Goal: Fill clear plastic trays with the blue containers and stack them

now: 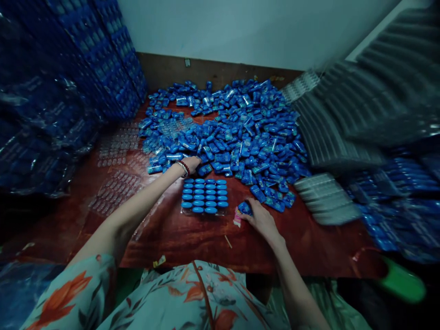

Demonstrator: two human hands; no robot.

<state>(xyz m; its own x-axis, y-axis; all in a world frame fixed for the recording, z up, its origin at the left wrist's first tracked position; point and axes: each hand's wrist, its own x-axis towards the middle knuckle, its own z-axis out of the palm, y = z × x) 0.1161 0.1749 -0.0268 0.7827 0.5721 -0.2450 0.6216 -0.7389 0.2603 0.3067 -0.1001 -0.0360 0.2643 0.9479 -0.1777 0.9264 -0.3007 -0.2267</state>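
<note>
My left hand (pixel 192 164), with a beaded bracelet at the wrist, reaches to the near edge of a pile of small blue wrapped packets (pixel 233 133). Its fingers are curled among the packets, and what they grip is hidden. Just below it sits a clear tray (pixel 222 212) filled with rows of glossy blue oval pieces (pixel 205 197). To the right of this tray, my right hand (pixel 261 221) is closed on a blue packet (pixel 244 208) just above the table. A small pink-and-white wrapper piece (pixel 237 217) shows beside that packet, at the fingertips.
Clear moulded trays (pixel 115 192) lie on the red-brown table (pixel 202 240) at left. Tall stacks of blue filled packs (pixel 92 55) rise behind them. Stacked pale trays (pixel 326 199) and grey trays (pixel 343 114) stand at right. A small stick (pixel 228 241) lies near the front edge.
</note>
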